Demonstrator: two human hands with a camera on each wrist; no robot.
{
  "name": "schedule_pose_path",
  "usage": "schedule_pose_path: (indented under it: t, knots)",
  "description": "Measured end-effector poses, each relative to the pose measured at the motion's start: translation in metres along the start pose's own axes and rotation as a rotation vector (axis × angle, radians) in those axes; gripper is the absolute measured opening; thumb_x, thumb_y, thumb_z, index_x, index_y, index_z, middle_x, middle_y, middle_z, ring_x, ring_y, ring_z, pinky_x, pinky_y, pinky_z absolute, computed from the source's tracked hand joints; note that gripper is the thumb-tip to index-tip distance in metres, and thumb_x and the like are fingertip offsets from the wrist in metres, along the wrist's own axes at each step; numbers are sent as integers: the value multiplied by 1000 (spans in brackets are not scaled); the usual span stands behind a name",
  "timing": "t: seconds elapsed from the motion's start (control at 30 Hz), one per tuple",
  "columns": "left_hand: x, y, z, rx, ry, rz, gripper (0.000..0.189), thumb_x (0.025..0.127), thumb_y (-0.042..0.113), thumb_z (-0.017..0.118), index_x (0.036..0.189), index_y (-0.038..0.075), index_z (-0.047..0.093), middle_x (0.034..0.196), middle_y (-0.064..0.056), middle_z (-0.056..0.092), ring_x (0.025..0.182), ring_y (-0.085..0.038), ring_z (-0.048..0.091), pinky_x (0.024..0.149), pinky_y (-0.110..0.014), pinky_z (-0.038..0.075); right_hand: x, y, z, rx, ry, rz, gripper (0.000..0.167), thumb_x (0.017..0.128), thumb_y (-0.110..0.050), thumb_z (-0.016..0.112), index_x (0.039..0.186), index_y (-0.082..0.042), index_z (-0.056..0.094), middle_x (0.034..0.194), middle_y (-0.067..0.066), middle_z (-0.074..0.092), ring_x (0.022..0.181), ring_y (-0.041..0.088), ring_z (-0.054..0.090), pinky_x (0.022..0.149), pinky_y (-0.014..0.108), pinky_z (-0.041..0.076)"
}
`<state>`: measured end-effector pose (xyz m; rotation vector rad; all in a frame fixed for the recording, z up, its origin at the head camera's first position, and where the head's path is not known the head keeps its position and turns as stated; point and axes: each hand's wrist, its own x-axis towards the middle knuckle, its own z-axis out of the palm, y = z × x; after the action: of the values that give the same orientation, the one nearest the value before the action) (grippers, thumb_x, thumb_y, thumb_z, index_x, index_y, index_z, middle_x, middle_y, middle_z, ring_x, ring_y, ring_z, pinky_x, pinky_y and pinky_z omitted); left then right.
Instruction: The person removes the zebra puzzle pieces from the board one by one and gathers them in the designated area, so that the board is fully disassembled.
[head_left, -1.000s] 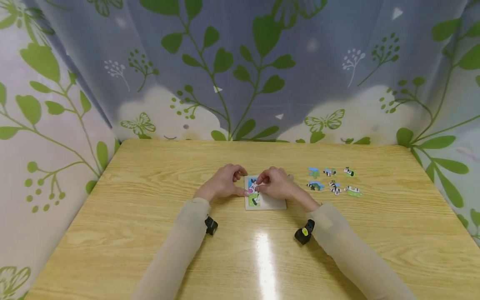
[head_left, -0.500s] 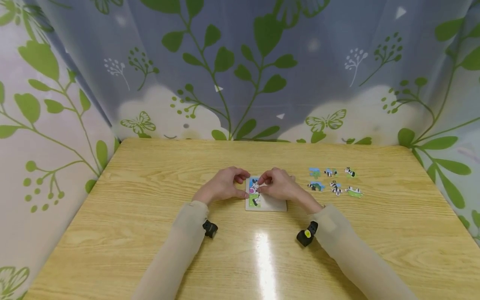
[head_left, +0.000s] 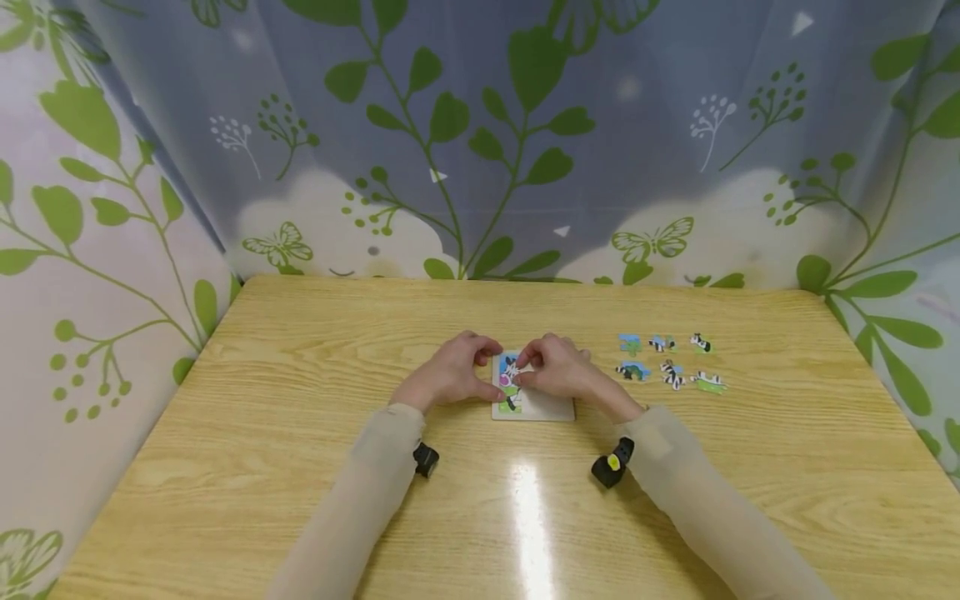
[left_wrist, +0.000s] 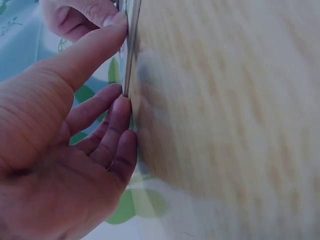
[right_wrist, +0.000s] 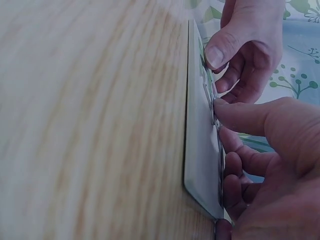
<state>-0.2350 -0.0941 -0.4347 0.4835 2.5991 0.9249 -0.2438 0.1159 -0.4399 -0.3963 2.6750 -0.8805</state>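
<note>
A small puzzle board [head_left: 547, 408] lies flat on the table, its left part filled with a picture of a black-and-white animal. With its thumb on the picture and other fingertips at the far left corner, my left hand [head_left: 456, 368] holds the board. My right hand [head_left: 557, 368] pinches a puzzle piece [right_wrist: 213, 114] between thumb and fingers, low against the board beside the fitted part. Most of that piece is hidden by the fingers. The left wrist view shows the board's thin edge [left_wrist: 131, 55] between the left thumb and fingers.
Several loose puzzle pieces [head_left: 672, 377] lie in two rows right of the board. The wooden table [head_left: 300, 467] reaches back to a leaf-patterned curtain [head_left: 480, 167]. A black wrist camera [head_left: 609, 468] sits under each forearm.
My left thumb has slid slightly right and nearer, farther onto the picture. The right hand has stayed nearly in place at the piece.
</note>
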Motion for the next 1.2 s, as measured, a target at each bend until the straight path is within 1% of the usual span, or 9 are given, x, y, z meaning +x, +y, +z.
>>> schedule_pose_path:
  t: [0.17, 0.37, 0.63, 0.7, 0.77, 0.9, 1.0, 1.1, 1.2]
  knots:
    - [2, 1, 1, 11, 5, -3, 72, 79, 27, 90, 141, 12, 58, 126, -7, 56, 115, -22, 55, 103, -38, 48, -1, 0, -1, 10, -5, 0, 18, 89, -26, 79, 98, -12, 73, 93, 5, 56, 91, 25, 46, 94, 62, 26]
    - [1, 1, 1, 6, 7, -14, 74, 79, 27, 91, 142, 13, 57, 128, -7, 55, 117, -22, 55, 104, -39, 48, 0, 2, -1, 31, 4, -19, 19, 88, -25, 79, 100, -13, 72, 97, 6, 58, 94, 25, 47, 96, 64, 25]
    - [0, 0, 2, -2, 6, -11, 72, 79, 27, 91, 141, 14, 58, 125, -6, 55, 116, -21, 54, 104, -39, 48, -4, 7, 2, 66, 52, -86, 15, 86, -21, 79, 97, -13, 73, 100, 7, 64, 94, 23, 54, 96, 66, 27]
    - [0, 0, 2, -9, 7, -12, 71, 79, 26, 91, 141, 14, 58, 125, -6, 55, 117, -22, 54, 104, -39, 48, -4, 7, 2, 69, 61, -89, 14, 87, -21, 79, 96, -13, 73, 99, 6, 64, 93, 22, 55, 96, 64, 28]
    - [-1, 1, 1, -12, 9, -12, 71, 79, 26, 91, 140, 14, 58, 125, -6, 56, 118, -22, 55, 105, -39, 48, -4, 6, 2, 83, 70, -79, 15, 88, -22, 78, 98, -12, 72, 98, 6, 65, 92, 22, 56, 94, 57, 29]
    - [-2, 0, 1, -21, 8, -6, 70, 79, 26, 90, 140, 14, 58, 126, -6, 56, 118, -22, 55, 105, -39, 48, -4, 5, 2, 116, 85, -47, 24, 90, -23, 76, 109, -10, 69, 98, 5, 65, 88, 20, 56, 89, 43, 30]
    - [-2, 0, 1, -28, 5, -4, 69, 80, 26, 90, 140, 14, 58, 126, -5, 55, 118, -22, 54, 105, -39, 47, -3, 4, 1, 105, 91, -46, 26, 91, -23, 74, 113, -10, 69, 97, 5, 65, 86, 20, 57, 86, 40, 31]
    - [-2, 0, 1, -26, 5, -3, 69, 80, 26, 90, 140, 13, 58, 127, -6, 55, 119, -22, 54, 105, -39, 47, -2, 4, 1, 103, 101, -48, 20, 93, -23, 72, 110, -12, 71, 95, 5, 66, 84, 20, 57, 87, 45, 32]
    - [-1, 0, 1, -12, 9, 3, 70, 79, 27, 90, 140, 12, 58, 127, -7, 56, 119, -22, 55, 105, -39, 48, -2, 3, 1, 144, 116, -54, 15, 95, -21, 69, 107, -12, 69, 94, 5, 67, 85, 21, 59, 92, 51, 33]
